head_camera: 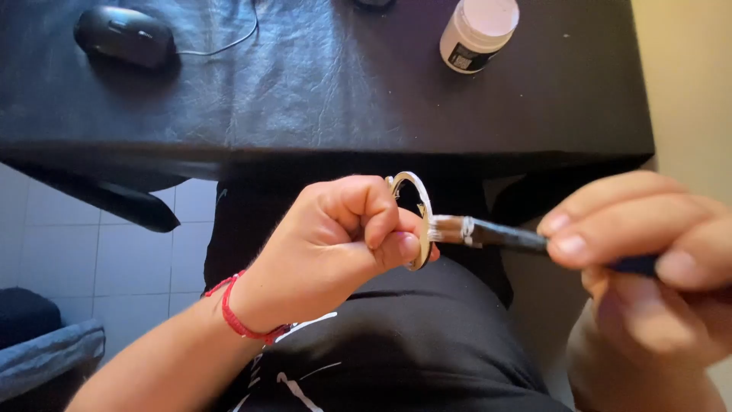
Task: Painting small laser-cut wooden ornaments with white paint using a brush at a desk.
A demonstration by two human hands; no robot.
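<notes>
My left hand (335, 244) is closed around a small flat wooden ring-shaped piece (418, 200), held on edge in front of my lap. A red cord bracelet (236, 317) circles that wrist. My right hand (648, 259) pinches the dark handle of a paintbrush (496, 234). The brush's pale bristles touch the wooden piece's right face.
A black covered table (343, 84) spans the top. On it sit a black computer mouse (126, 34) with its cable at the left and a white jar (479, 32) with a pale lid at the right. White floor tiles (114, 252) show at the left below the table.
</notes>
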